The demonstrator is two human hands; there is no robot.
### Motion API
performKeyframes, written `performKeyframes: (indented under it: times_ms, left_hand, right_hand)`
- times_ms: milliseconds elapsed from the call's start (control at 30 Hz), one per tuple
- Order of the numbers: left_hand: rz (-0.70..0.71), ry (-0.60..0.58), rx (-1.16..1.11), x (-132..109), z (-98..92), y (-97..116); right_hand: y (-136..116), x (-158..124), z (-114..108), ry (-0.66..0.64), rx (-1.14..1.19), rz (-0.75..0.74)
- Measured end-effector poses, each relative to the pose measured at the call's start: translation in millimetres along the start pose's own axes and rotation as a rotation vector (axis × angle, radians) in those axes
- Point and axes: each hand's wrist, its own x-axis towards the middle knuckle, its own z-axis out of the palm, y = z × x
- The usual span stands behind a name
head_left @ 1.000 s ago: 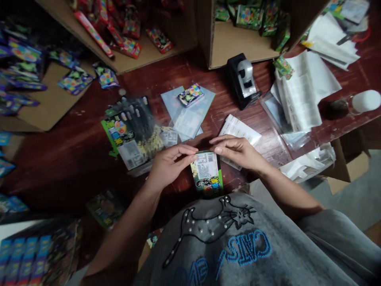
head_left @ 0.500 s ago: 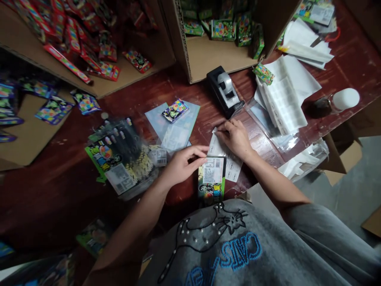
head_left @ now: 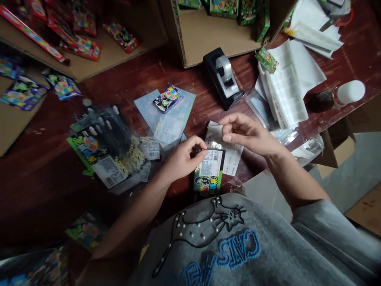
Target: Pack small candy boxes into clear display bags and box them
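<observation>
on the near side of the tape dispenser [head_left: 224, 81], the left hand [head_left: 185, 159] pinches the printed pouch [head_left: 210, 169] shut-fingered; the right hand [head_left: 248, 133] curls loosely by the sticker sheet [head_left: 232, 161], its hold unclear.

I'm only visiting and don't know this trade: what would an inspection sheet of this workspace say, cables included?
Surface: reddish-brown wooden table, scuffed.
Job's things: black-and-green printed plastic pouch bearing a white barcode label; white paper sticker sheet next to it.
Clutter: spread stack of black-and-green printed plastic bags; small purple printed box on pale-blue flat sheets; black tape dispenser; white-capped clear bottle.
Hands: left bare hand pinches the pouch's top edge; right bare hand is near the sticker sheet, thumb and forefinger parted. Whether it holds something tiny is unclear.
Cables: nothing seen.
Surroundings: brown cardboard cartons containing small red boxes and small green boxes.
</observation>
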Motion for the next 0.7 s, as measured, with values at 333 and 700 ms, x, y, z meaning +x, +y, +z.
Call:
performKeyframes:
  times_ms: [333,700]
  left_hand:
    - [-0.037,0.079,-0.083,-12,-7.5,14]
    - [-0.115,0.126,-0.219,-23,-12.8,15]
  right_hand:
    - [2,33,19,-0.341,0.028,0.234]
    - [3,-17,61,0.079,-0.877,-0.279]
